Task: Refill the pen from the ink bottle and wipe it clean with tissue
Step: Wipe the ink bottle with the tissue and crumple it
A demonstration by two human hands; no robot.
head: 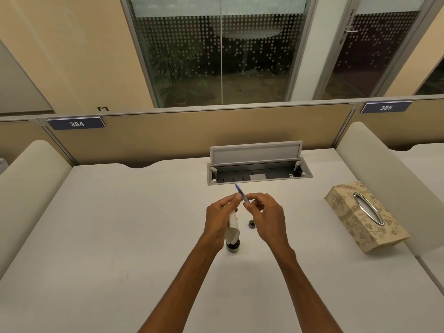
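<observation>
Both our hands meet above the bench (120, 236): left hand (219, 216) grip clutching folded tissue (232, 228), right hand (263, 213) grip pinching the blue pen (241, 193); ink bottle (232, 246) stands uncapped below.

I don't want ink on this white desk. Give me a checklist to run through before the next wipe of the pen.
1. Blue pen gripped by both hands, left hand, right hand: ok.
2. White folded tissue in left hand: ok.
3. Small dark glass ink bottle upright on white desk: ok.
4. Bottle capped: not ok, small dark round cap lies beside it.
5. Patterned beige tissue box in reach: ok.
6. Pen free of ink: cannot tell.
</observation>
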